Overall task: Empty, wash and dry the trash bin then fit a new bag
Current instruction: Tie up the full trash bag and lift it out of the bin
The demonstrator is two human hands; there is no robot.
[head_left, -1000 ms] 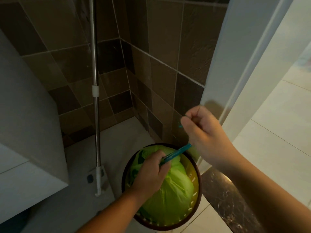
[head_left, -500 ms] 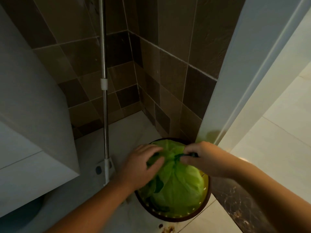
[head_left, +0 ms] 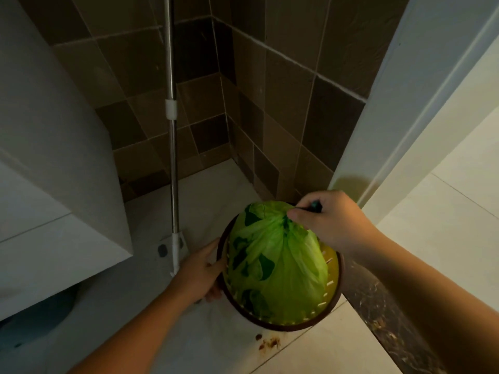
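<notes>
A round trash bin with a dark brown rim and slotted yellow inside stands on the pale floor in the tiled corner. A full green bag bulges up out of it, gathered to a knot at the top. My right hand is closed on that gathered top and its blue drawstring. My left hand grips the bin's left rim and outer wall from the side.
A metal mop pole stands just left of the bin, its white foot beside my left hand. A white cabinet overhangs at left. A white door frame and a dark marble threshold lie at right. Brown stains mark the floor in front.
My left hand left the bag top and moved down to the bin's left rim. My right hand pulled the drawstring tight and now holds the gathered top, with the bag raised higher.
</notes>
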